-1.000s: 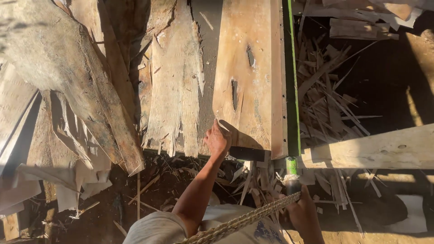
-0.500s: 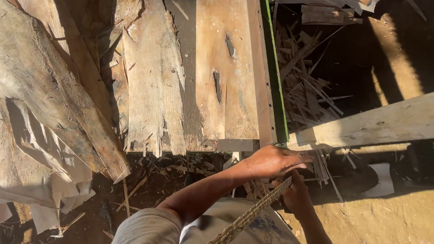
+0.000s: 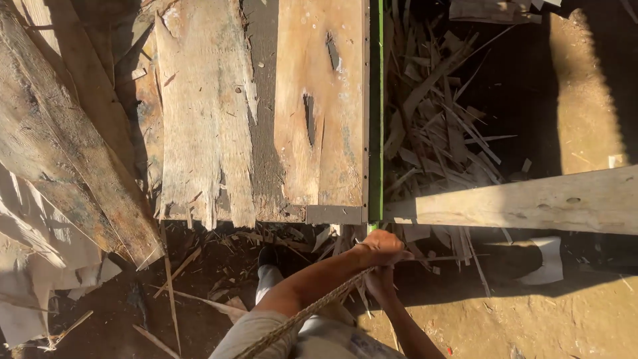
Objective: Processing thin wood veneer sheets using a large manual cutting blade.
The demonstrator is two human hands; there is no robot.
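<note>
Both hands have come together low down since before. Left hand (image 3: pixel 382 247) is curled shut over the right hand (image 3: pixel 380 279), and both squeeze the end of a green bar (image 3: pixel 376 133) that runs along the edge of a flat wood sheet (image 3: pixel 319 106), beside scrap strips (image 3: pixel 445 126)

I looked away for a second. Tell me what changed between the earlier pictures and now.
The left hand left the end of the wooden board and swung right and down to join the right hand below the green bar; whether either grips anything is unclear. The board, the scrap strips and the pale plank stayed put.
</note>
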